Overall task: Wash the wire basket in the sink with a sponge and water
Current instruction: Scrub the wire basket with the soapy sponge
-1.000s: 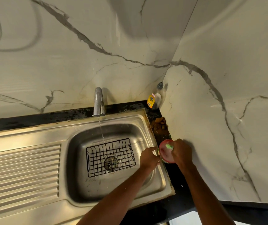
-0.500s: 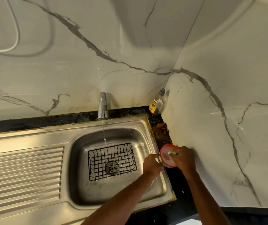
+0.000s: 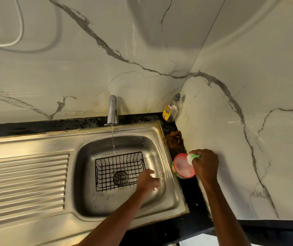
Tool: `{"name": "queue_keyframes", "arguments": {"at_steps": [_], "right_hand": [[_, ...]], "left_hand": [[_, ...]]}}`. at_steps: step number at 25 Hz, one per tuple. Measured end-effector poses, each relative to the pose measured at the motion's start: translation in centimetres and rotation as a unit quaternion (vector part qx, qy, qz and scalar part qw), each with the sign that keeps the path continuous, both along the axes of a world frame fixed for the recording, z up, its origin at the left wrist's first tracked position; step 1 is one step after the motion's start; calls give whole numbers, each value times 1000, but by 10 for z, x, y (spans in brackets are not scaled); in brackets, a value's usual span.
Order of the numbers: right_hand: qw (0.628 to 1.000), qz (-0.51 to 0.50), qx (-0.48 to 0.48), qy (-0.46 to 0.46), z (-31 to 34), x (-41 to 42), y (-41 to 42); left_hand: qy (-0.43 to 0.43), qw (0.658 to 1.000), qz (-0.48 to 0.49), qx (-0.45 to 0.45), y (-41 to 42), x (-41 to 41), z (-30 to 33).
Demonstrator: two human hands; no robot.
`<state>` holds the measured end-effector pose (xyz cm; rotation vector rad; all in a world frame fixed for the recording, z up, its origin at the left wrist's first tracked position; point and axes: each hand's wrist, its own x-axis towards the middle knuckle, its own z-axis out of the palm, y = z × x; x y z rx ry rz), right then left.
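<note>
A black wire basket (image 3: 119,170) sits in the steel sink bowl (image 3: 167,196), over the drain. A thin stream of water from the tap (image 3: 112,110) falls just behind its far rim. My left hand (image 3: 148,180) hovers over the bowl beside the basket's right end, blurred, fingers relaxed and holding nothing. My right hand (image 3: 205,165) grips a green and white sponge (image 3: 192,157) and presses it onto the pink soap in a round tub (image 3: 182,168) on the dark counter right of the sink.
A dish-liquid bottle (image 3: 171,110) stands in the back corner. Brown grime (image 3: 175,137) lies on the counter strip behind the tub. The ribbed drainboard (image 3: 23,181) spreads to the left. Marble walls close in at the back and right.
My left hand has let go of the soap tub and moved left into the sink beside the basket. My right hand keeps the sponge on the soap.
</note>
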<state>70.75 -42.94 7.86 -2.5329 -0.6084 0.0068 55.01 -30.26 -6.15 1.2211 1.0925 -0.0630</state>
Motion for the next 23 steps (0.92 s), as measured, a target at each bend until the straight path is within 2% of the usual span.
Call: {"name": "queue_keyframes", "arguments": {"at_steps": [4, 5, 8, 9, 12, 15, 17, 20, 23], "right_hand": [[997, -28, 51, -43, 4, -6, -5], [998, -39, 44, -27, -6, -4, -1], [992, -30, -42, 111, -51, -9, 16], [989, -34, -57, 130, -64, -13, 19], [994, -59, -69, 67, -68, -9, 6], [975, -27, -221, 15, -68, -3, 6], [966, 12, -259, 20, -74, -7, 12], [965, -2, -261, -9, -68, -9, 17], [985, -57, -158, -36, -60, -5, 18]], "left_hand": [[25, 999, 17, 36, 19, -22, -7], [24, 998, 25, 48, 26, -25, -8], [40, 995, 43, 80, 52, -39, -18], [53, 993, 44, 91, 59, -48, -22], [100, 980, 49, 165, 71, -67, -21], [135, 958, 135, 216, 95, -76, -5], [158, 937, 185, 250, 117, -86, 3], [210, 919, 194, 273, 144, -100, -4], [243, 937, 162, 191, 163, -108, -25]]}}
